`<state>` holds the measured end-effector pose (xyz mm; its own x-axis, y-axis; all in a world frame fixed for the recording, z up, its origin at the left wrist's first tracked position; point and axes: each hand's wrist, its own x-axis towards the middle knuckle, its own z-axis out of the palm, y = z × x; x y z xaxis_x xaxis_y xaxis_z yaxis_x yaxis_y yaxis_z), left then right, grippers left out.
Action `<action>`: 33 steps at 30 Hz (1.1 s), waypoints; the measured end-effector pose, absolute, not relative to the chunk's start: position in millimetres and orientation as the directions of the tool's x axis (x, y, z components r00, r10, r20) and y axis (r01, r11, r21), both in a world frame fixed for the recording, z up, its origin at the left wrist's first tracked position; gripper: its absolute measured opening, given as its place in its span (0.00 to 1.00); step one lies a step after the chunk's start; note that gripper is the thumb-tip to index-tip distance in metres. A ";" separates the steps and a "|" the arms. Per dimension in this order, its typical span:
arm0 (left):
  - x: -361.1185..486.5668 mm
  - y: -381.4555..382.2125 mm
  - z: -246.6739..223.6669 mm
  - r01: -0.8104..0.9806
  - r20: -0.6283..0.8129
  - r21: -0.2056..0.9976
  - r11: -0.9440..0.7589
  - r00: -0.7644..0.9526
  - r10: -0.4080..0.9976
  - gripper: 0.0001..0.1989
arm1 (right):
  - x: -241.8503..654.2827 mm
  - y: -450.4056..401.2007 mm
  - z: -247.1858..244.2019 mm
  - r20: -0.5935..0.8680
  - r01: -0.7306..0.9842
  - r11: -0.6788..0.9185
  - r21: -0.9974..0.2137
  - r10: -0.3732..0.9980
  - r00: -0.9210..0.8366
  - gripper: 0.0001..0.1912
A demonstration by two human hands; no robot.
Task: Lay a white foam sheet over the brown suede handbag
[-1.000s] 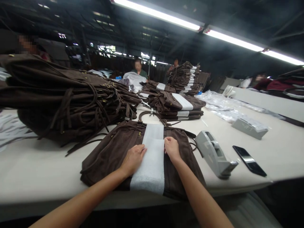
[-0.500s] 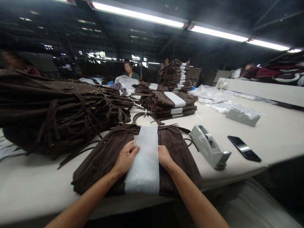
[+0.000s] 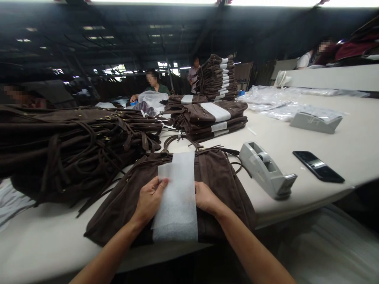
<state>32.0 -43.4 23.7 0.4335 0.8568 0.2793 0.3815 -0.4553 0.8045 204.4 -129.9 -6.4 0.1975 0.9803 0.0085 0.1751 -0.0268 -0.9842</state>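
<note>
A dark brown bag (image 3: 118, 209) lies flat on the white table, its handles pointing away from me. Across its middle runs a white paper strip (image 3: 177, 197), with one overlapping end tilted to the left. My left hand (image 3: 150, 197) pinches the strip's left edge between thumb and fingers. On the other side, my right hand (image 3: 207, 199) is closed at the strip's right edge, its fingertips partly hidden behind the paper. A grey tape dispenser (image 3: 266, 169) stands just right of the bag.
Unwrapped brown bags (image 3: 68, 157) are piled at the left. Behind are banded bags (image 3: 219, 112) and a taller stack (image 3: 217, 79). A phone (image 3: 318, 166), a second dispenser (image 3: 315, 122) and clear plastic bags (image 3: 269, 100) lie right. People are in the background.
My left hand has moved slightly left with the strip's loose end, which now slants further left. The view has tilted downward and shifted. The seated person behind has an arm out over the plastic.
</note>
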 end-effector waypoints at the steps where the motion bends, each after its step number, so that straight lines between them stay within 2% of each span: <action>1: 35.1 -43.3 27.8 0.356 0.241 0.838 -0.414 0.439 0.866 0.17 | 202.8 -131.9 -6.2 0.011 0.153 -0.019 -0.988 0.981 0.192 0.13; 4: 44.8 -42.7 38.2 0.292 0.182 0.893 -0.343 0.463 0.867 0.17 | 197.3 -138.9 -5.5 -0.002 -0.001 -0.002 -1.000 0.979 0.204 0.16; 7: 48.9 -44.9 44.4 0.285 0.182 0.893 -0.349 0.481 0.858 0.17 | 193.9 -146.0 -6.0 0.013 -0.148 0.043 -0.988 0.980 0.199 0.20; 10: 46.5 -48.4 47.3 0.302 0.174 0.888 -0.347 0.477 0.861 0.18 | 194.1 -150.7 -7.2 0.055 -0.178 0.083 -0.980 0.986 0.156 0.20; 14: 47.3 -43.7 45.5 0.342 0.179 0.878 -0.334 0.413 0.893 0.19 | 195.6 -153.6 -7.3 0.026 -0.091 0.035 -0.995 0.995 0.098 0.15; 18: 57.6 -28.4 26.6 0.396 0.023 0.890 -0.227 0.459 0.888 0.22 | 191.1 -158.5 -3.2 -0.089 -0.009 -0.089 -0.996 0.984 0.157 0.14; 20: 62.0 -22.5 13.0 0.422 -0.023 0.880 -0.216 0.492 0.871 0.22 | 186.4 -162.6 0.0 -0.112 0.069 -0.133 -0.989 0.962 0.247 0.21; 24: 64.5 -20.2 -3.6 0.452 0.032 0.840 -0.301 0.513 0.858 0.20 | 177.1 -171.9 3.5 -0.025 0.259 -0.146 -0.955 0.908 0.417 0.41; 26: 64.6 -21.3 -4.6 0.467 0.068 0.811 -0.352 0.522 0.850 0.19 | 174.3 -175.7 1.6 -0.002 0.280 -0.139 -0.950 0.899 0.439 0.44; 29: 65.6 -21.2 -3.2 0.484 0.103 0.775 -0.405 0.536 0.838 0.19 | 173.0 -179.1 -4.9 0.025 0.301 -0.118 -0.946 0.901 0.433 0.40; 33: 66.1 -18.2 -6.8 0.498 0.119 0.758 -0.421 0.530 0.840 0.18 | 174.2 -182.4 -9.9 0.016 0.323 -0.124 -0.938 0.918 0.397 0.24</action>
<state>66.1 -18.2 -6.8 0.5297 0.8398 0.1186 0.4978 -0.4211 0.7582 174.2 -182.4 -9.9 0.3966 0.9179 0.0155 0.3229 -0.1236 -0.9383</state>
